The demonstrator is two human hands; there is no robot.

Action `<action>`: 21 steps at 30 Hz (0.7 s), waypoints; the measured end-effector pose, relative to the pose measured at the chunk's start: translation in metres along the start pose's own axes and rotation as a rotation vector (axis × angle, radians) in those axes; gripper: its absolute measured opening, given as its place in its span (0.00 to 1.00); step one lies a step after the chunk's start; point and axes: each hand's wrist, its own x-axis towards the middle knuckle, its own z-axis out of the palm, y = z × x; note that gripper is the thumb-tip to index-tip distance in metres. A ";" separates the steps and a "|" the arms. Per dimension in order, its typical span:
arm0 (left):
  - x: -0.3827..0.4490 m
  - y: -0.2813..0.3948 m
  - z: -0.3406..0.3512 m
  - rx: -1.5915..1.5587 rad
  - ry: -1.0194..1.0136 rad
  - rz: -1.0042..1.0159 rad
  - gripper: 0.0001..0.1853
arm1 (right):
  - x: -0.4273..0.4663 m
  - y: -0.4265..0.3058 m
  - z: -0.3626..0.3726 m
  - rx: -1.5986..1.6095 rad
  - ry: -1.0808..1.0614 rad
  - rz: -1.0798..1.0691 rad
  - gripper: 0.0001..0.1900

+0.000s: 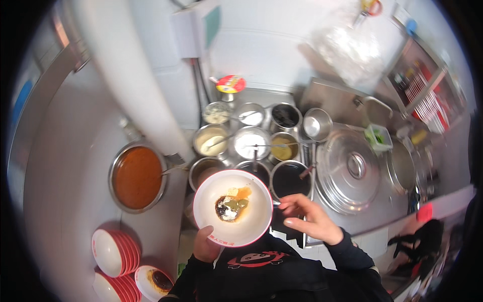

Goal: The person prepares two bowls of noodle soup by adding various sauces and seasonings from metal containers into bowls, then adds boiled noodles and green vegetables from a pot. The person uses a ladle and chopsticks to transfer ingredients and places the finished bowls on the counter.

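Observation:
My left hand (206, 244) grips the lower left rim of a white bowl with a red edge (234, 185), thumb on the inner wall. In the bowl lie dark sauce, white powder, a greenish paste and an orange-brown liquid. To the right of the bowl, my right hand (311, 221) has its fingers apart and slightly curled, near what looks like a short handle at the rim of a metal pot of dark liquid (289, 181). Behind the bowl stand several metal pots, among them one of white powder (251, 143) and one of yellowish paste (283, 149).
A metal pot of orange-brown sauce (137, 177) stands on the left counter, with stacked red and white bowls (109, 253) and a bowl of dark sauce (156, 279) nearer me. At right are a large metal lid (339, 173) and a plastic tub of greens (378, 137).

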 end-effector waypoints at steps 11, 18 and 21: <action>0.025 -0.152 0.171 0.257 -0.348 -0.334 0.32 | -0.162 0.060 -0.126 0.526 0.383 0.287 0.29; 0.033 -0.261 0.206 0.583 -0.364 -0.545 0.33 | -0.293 0.146 -0.256 0.640 0.812 0.348 0.25; 0.021 -0.261 0.190 0.601 -0.284 -0.498 0.26 | -0.340 0.189 -0.316 0.584 1.052 0.331 0.26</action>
